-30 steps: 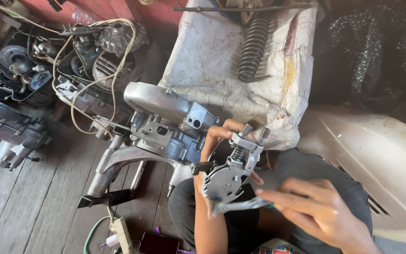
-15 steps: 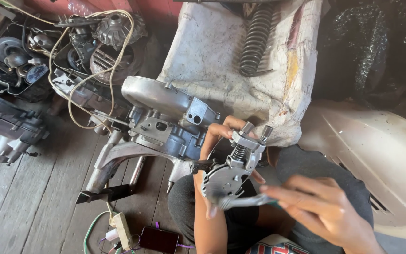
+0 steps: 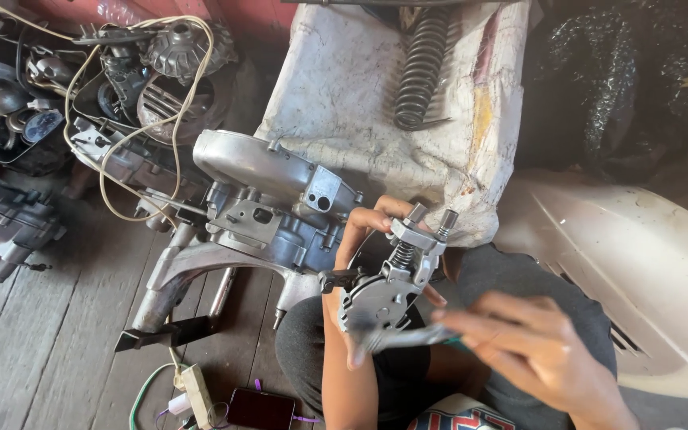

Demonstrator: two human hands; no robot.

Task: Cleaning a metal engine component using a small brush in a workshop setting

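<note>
We hold a small grey metal assembly [image 3: 392, 283], with a spring and two bolts on its upper end, just below the centre of the view, over our lap. Our left hand [image 3: 364, 263] grips it from behind: the fingers curl around its upper edge and the thumb lies at its lower side. Our right hand [image 3: 531, 350], at 5 o'clock, pinches a thin grey tool [image 3: 408, 338] between thumb and fingers, and the tip of the tool touches the lower part of the assembly. The right hand is blurred, so we cannot tell more of its fingers.

At 12 o'clock lies a white woven sack [image 3: 352, 87], dirty, with a yellow stain and a faded red stripe near its right side. On the sack lies a black coil spring [image 3: 420, 68]. Just beside the assembly, at 9 o'clock from it, stands a silver engine casing [image 3: 268, 199] on the wooden floor [image 3: 33, 350]. At 10 o'clock is a pile of dark engine parts [image 3: 121, 87] with a pale cable [image 3: 177, 103] looped over them. At 3 o'clock is a white plastic body panel [image 3: 639, 271]. At 7 o'clock, on the floor, lie a white power strip [image 3: 197, 394] and a dark phone [image 3: 260, 408].
</note>
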